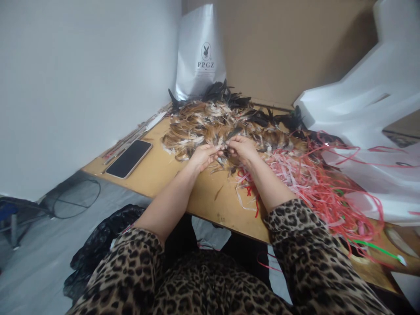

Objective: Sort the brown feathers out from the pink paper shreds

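Observation:
A wide pile of brown, white and black feathers (193, 120) covers the back of the wooden table (210, 201). At its front edge my left hand (205, 156) and my right hand (242, 148) meet almost fingertip to fingertip. My left fingers pinch the pale end of a feather. Between the thumb and fingers of my right hand is a dark feather (233, 132) pointing up and away. Whether both hands grip the same feather is too small to tell. Right of my right hand lies a tangle of red and pink ribbons (305, 179).
A phone (129, 158) lies at the table's left, beside thin sticks (138, 131). A silver bag (200, 52) stands behind the feathers. White moulded foam-like pieces (354, 87) rise at the right. A green strip (377, 249) sits near the ribbons, and a black plastic bag (105, 240) is below the table.

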`<state>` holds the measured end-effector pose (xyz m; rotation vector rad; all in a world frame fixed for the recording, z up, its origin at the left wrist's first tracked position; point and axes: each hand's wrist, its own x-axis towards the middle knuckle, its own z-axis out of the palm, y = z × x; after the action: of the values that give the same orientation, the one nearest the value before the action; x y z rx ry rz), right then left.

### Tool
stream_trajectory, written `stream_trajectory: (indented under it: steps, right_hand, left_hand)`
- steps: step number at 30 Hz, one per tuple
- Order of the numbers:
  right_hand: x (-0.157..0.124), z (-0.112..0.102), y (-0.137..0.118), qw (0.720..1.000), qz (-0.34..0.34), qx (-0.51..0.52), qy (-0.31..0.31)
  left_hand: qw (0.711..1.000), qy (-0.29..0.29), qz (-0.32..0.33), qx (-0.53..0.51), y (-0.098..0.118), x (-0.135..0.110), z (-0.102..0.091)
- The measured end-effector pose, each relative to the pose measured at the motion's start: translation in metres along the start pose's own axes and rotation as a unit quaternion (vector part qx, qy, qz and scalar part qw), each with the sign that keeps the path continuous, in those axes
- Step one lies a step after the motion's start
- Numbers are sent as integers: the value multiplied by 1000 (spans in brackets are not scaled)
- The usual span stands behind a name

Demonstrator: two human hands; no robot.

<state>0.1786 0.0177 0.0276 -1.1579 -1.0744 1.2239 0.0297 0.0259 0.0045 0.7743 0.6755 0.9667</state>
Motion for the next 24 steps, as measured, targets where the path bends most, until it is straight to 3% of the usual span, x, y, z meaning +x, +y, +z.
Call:
stream_trajectory:
  steps: [9, 24]
  right_hand:
    - [-2, -5, -4, 997, 49, 0, -64]
    - [-2, -1, -1, 996, 49, 20, -75]
  left_hand:
    - [999, 13, 8, -38, 2, 1, 0]
    - [997, 46, 27, -58, 2, 3, -1]
